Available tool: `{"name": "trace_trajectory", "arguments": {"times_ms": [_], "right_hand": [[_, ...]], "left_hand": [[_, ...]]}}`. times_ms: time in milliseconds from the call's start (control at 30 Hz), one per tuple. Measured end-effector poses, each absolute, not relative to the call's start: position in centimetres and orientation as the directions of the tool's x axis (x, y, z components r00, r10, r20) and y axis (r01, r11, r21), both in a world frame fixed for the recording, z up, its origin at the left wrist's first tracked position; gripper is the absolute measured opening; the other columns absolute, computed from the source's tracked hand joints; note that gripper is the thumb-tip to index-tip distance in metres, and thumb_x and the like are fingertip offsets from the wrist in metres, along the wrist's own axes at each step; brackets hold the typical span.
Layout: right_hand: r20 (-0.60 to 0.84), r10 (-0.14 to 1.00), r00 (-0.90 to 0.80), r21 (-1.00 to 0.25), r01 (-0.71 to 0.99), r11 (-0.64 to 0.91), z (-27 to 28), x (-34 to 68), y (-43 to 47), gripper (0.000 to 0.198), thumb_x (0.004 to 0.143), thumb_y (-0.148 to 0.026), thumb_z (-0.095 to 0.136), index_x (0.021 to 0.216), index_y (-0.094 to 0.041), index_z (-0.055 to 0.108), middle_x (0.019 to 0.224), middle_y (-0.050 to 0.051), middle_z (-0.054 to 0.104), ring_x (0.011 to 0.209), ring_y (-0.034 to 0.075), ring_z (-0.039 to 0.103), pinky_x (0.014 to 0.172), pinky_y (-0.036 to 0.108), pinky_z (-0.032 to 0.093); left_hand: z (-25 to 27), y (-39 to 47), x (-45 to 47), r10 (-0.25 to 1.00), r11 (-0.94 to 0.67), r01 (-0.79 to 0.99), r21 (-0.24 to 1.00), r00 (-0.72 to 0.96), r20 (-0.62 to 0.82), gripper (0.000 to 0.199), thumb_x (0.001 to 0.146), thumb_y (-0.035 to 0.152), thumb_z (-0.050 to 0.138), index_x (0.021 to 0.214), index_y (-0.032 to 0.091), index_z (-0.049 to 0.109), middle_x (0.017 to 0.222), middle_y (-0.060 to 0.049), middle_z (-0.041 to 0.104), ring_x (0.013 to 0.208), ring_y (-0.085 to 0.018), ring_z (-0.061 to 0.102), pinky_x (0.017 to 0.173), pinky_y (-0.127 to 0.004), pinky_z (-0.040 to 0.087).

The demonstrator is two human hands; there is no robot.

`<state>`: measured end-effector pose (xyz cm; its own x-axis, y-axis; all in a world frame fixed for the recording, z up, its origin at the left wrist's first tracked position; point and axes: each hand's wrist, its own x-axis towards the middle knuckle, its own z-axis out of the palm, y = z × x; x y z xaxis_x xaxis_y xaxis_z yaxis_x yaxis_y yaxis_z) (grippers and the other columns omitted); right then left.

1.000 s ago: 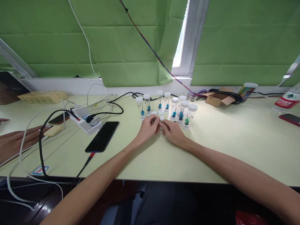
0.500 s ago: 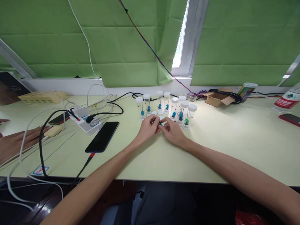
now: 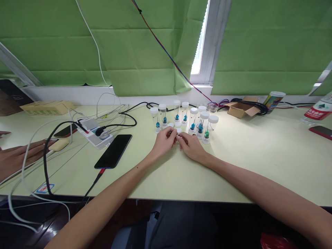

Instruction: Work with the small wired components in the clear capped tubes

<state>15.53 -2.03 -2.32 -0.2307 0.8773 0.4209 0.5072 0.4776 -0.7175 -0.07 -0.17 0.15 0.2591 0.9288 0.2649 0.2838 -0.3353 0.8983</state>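
My left hand (image 3: 165,138) and my right hand (image 3: 191,145) meet over the middle of the table, fingertips pinched close together. Whatever small item lies between them is mostly hidden by the fingers. Just beyond the fingertips show white caps of vials largely covered by my hands. Around them stand several clear vials with white caps: one (image 3: 155,119) at the left, others behind, and one (image 3: 199,126) by my right hand, holding blue pieces with thin wires. A vial with a green piece (image 3: 206,134) stands at the right end of the group.
On the left lie a black phone (image 3: 113,151), a white power strip (image 3: 94,134) and tangled cables; another person's hand (image 3: 23,155) rests there. At the back right are a small cardboard box (image 3: 241,109), a canister (image 3: 273,101), a bottle (image 3: 319,110) and a red-edged phone (image 3: 321,132).
My fingers have shifted slightly around the small item. A dark and blue bit visible between them before is now hidden, and a white cap shows more clearly behind the fingertips.
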Motion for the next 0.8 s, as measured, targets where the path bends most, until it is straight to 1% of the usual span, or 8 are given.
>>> {"name": "trace_trajectory", "arguments": {"times_ms": [100, 200, 467, 800], "right_hand": [[0.404, 0.892, -0.200, -0.732, 0.513, 0.447, -2.34, 15.52, -2.07, 0.017, 0.096, -0.035, 0.050, 0.096, -0.021, 0.059, 0.062, -0.004, 0.062, 0.055, 0.014, 0.053, 0.060, 0.027, 0.037], [0.415, 0.888, -0.198, -0.734, 0.504, 0.456, -2.55, 15.57, -1.99, 0.019, 0.093, -0.035, 0.055, 0.104, -0.021, 0.058, 0.064, -0.004, 0.064, 0.056, 0.014, 0.055, 0.060, 0.026, 0.038], [0.433, 0.876, -0.214, -0.707, 0.522, 0.477, -2.47, 15.51, -1.99, 0.014, 0.096, -0.031, 0.049, 0.091, -0.021, 0.058, 0.062, -0.003, 0.063, 0.054, 0.014, 0.053, 0.060, 0.027, 0.036], [0.461, 0.851, -0.253, -0.671, 0.528, 0.521, -2.52, 15.63, -1.85, 0.029, 0.101, -0.031, 0.040, 0.078, -0.022, 0.054, 0.063, -0.002, 0.060, 0.057, 0.014, 0.053, 0.064, 0.027, 0.038]], "left_hand": [[0.28, -0.18, -0.02, 0.936, -0.318, 0.285, 0.904, 0.246, 0.252, 0.031, 0.090, 0.047, 0.053, 0.076, 0.020, 0.056, 0.062, 0.001, 0.057, 0.055, -0.012, 0.052, 0.056, -0.027, 0.042], [0.41, -0.26, 0.03, 0.942, -0.305, 0.292, 0.906, 0.234, 0.242, 0.030, 0.089, 0.046, 0.053, 0.076, 0.020, 0.057, 0.063, 0.001, 0.058, 0.056, -0.013, 0.053, 0.056, -0.027, 0.042], [0.55, -0.40, 0.09, 0.942, -0.303, 0.285, 0.909, 0.232, 0.242, 0.031, 0.088, 0.047, 0.055, 0.074, 0.020, 0.056, 0.064, 0.000, 0.059, 0.058, -0.013, 0.055, 0.056, -0.027, 0.043], [0.26, -0.09, -0.12, 0.934, -0.325, 0.278, 0.904, 0.243, 0.261, 0.033, 0.088, 0.048, 0.056, 0.074, 0.019, 0.058, 0.061, 0.001, 0.058, 0.054, -0.012, 0.051, 0.054, -0.026, 0.041]]}}
